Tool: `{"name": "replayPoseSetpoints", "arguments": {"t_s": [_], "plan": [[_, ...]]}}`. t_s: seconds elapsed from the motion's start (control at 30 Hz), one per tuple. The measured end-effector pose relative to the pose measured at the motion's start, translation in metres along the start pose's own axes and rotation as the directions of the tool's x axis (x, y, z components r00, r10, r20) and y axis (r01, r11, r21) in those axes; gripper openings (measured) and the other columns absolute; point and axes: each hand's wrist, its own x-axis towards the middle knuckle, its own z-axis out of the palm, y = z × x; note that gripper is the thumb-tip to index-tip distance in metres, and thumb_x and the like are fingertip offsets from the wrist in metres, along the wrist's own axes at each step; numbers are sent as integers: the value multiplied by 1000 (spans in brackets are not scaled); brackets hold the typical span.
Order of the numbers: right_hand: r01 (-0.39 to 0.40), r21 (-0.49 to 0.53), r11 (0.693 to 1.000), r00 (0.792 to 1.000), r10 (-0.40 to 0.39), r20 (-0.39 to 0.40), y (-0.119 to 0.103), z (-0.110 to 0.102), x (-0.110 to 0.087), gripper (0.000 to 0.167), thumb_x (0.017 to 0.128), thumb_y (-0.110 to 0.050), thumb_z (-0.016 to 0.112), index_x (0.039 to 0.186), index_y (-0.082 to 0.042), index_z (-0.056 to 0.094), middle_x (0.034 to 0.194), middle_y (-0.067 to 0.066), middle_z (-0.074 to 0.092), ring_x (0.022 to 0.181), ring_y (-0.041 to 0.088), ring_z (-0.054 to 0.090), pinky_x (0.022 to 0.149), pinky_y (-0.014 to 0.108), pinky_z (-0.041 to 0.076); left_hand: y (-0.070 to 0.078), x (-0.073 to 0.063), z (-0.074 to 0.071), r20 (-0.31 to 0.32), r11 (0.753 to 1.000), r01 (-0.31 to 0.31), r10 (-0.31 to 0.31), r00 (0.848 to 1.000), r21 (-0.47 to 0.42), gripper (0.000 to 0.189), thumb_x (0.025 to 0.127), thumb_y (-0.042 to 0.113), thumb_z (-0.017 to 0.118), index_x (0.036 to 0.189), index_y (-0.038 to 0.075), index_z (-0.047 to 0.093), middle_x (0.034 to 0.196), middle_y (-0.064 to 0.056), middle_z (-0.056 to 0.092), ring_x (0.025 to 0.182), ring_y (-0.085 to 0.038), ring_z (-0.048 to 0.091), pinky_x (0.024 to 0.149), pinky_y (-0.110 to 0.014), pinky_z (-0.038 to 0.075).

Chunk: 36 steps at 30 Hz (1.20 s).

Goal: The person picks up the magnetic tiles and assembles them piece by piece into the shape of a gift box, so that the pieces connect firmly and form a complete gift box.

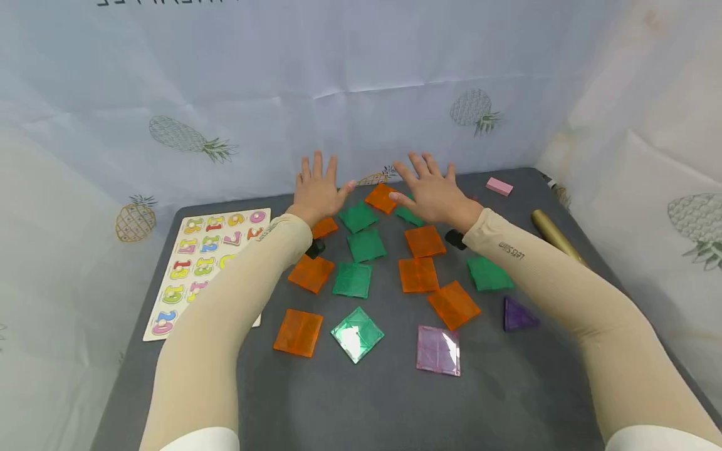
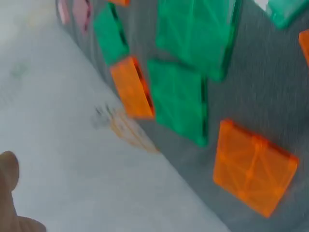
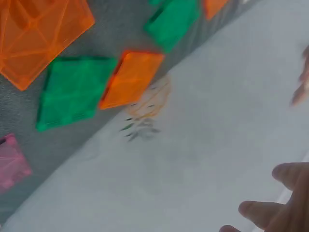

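Left grip and right grip, fingers spread and empty, hang near the far edge of the surface, tiles scattered nearer the person: seemingly a ready pose, from which taking one calls for lowering and pinching.

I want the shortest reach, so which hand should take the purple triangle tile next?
Probably the right hand: it looks empty and nearer the purple triangle tile; the left hand, also empty, is farther left.
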Motion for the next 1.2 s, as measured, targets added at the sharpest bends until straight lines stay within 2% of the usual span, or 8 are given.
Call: {"name": "replayPoseSetpoints", "arguments": {"t_s": [0.1,0.17,0.33,0.43,0.53,0.67,0.83,1.2], "plan": [[114,-40,993,993,-116,-33,-15,2,-22,72,96,-64,30,156,-31,7,163,11,-2,148,40,-1,104,77,6,7,-22,8,4,999,-20,20,1000,28,84,97,56,41,156,16,-4,160,-16,-15,146,-42,-13,118,-56,11],[222,-64,973,974,-224,-39,-25,8,-43,70,96,-62,37,155,-29,18,162,11,8,148,38,8,105,75,13,14,-47,19,41,998,-41,39,998,52,88,95,54,50,156,15,0,161,-18,-8,147,-43,-7,117,-55,16],[481,-91,872,874,-486,-31,-42,36,-103,57,91,-52,59,134,-16,57,137,12,53,126,33,48,98,58,42,25,-128,56,139,986,-135,121,983,93,86,88,52,63,151,6,27,151,-22,30,136,-45,31,102,-52,42],[540,-89,837,839,-543,-14,-45,54,-133,49,87,-49,66,122,-14,65,119,6,63,109,26,59,89,50,50,27,-169,82,116,977,-188,176,977,102,84,81,53,71,142,1,44,135,-21,48,119,-39,50,87,-48,51],[542,-71,837,840,-542,22,-45,70,-154,50,85,-50,67,122,-16,65,114,2,64,103,22,59,87,47,50,28,-194,107,86,969,-216,206,975,119,82,76,54,75,134,1,54,121,-19,56,106,-34,56,79,-44,53],[501,-45,865,864,-496,89,-46,88,-176,61,81,-56,68,128,-18,61,115,3,62,108,25,58,88,47,50,28,-212,131,56,970,-209,204,977,126,80,72,53,79,131,4,57,122,-19,56,107,-33,55,84,-43,52],[418,-85,905,903,-403,148,-47,109,-196,77,72,-60,74,135,-19,54,115,7,58,104,27,57,80,46,50,30,-218,144,-16,974,-200,203,979,108,75,70,47,82,130,8,60,125,-19,55,108,-33,51,91,-46,47],[377,10,926,926,-377,-1,-46,131,-197,79,70,-46,82,136,-18,51,109,4,60,95,23,57,81,42,51,21,-217,146,-7,957,-290,290,957,-17,65,73,35,83,129,9,61,132,-15,53,117,-31,50,94,-46,47]]}}
